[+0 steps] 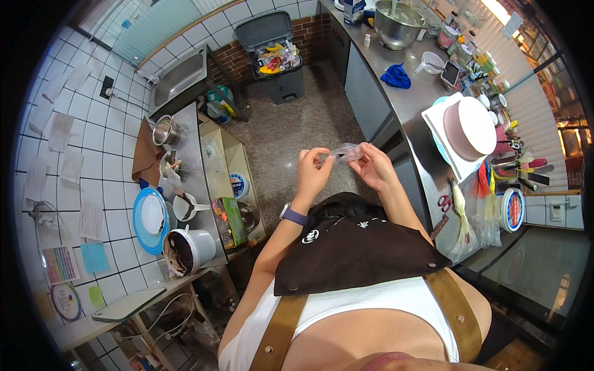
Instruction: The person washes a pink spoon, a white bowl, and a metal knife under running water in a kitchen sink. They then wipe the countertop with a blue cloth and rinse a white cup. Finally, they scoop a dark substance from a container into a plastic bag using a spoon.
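Between my two hands a clear plastic bag is stretched, crumpled and thin, held above the floor in front of my apron. My left hand pinches one end of it between thumb and fingers. The other end is gripped by my right hand, palm turned partly up. A small dark patch shows at the middle of the plastic; what it is cannot be made out. To the right, a round pale pink cake with a white top stands on a white square board on the steel counter.
The steel counter also bears a mixing bowl, a blue cloth, red-handled scissors and filled piping bags. On the left bench are a white bucket with dark residue and a blue turntable. A trash bin stands open ahead.
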The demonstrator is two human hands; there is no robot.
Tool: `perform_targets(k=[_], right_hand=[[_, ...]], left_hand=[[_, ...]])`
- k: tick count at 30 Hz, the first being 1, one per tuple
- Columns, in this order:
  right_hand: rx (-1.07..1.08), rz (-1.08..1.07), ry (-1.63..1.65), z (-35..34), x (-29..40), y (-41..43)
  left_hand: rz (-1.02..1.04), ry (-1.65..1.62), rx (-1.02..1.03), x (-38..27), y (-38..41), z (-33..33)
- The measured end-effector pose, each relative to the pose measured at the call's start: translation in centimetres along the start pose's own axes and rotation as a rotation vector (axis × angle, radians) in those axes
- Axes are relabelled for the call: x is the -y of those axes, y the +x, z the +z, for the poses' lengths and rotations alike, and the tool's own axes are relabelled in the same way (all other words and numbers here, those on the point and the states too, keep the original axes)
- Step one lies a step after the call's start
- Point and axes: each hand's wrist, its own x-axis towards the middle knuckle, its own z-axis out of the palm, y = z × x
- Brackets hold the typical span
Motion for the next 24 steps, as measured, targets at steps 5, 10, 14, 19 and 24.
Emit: perform_targets(k=[5,10,14,19,24], right_hand=[[0.031,0.061,0.156,-3.1,0.6,2.0],[0.122,0.023,0.075,-1.0,1.2,1.4],[0.205,0.062,0.017,0.6,0.2,0.7],[0.349,0.000,-0.194,0.0,0.1,1.0],[0.448,0.033,-0.242,1.5,-0.8,0.6]], left_hand=[[-0.365,-0.566,0.122,1.0,0.5,-1.3],[-0.372,-0.720,0.243,-2.2,0.3,-0.8],[-0.338,-0.838,0.223,-0.7,1.1,-0.1],[-0.454,-1.022,0.116,-1.9,1.6,-2.3],[-0.411,-0.836,0.282,0.2,1.0,-0.9]])
